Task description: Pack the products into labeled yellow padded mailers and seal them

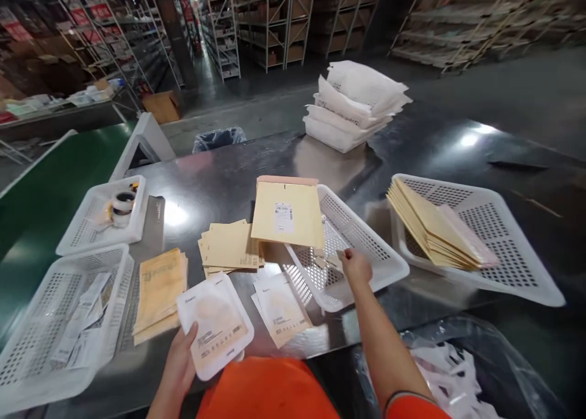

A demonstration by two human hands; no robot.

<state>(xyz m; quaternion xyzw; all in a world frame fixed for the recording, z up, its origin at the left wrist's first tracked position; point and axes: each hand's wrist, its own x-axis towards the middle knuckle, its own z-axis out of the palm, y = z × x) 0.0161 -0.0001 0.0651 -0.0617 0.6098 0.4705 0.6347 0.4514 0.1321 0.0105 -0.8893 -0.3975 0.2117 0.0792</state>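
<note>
Well within the open basket point(378, 255), right fingers point(348, 254) pinched on a slip point(340, 255); left fingers point(191, 333) edge-clamped on a white packet point(216, 325).

The glossy surface point(425, 153) carries white packets point(281, 309) between left grip point(180, 358) and right grip point(357, 269), a perforated basket point(384, 261) under the right one, another basket point(497, 224) rightward, tan envelopes point(160, 279) and paler mailers point(229, 245) beyond the left grip, two baskets point(50, 297) left of it, white bundles point(354, 111) well beyond both grips.
</note>
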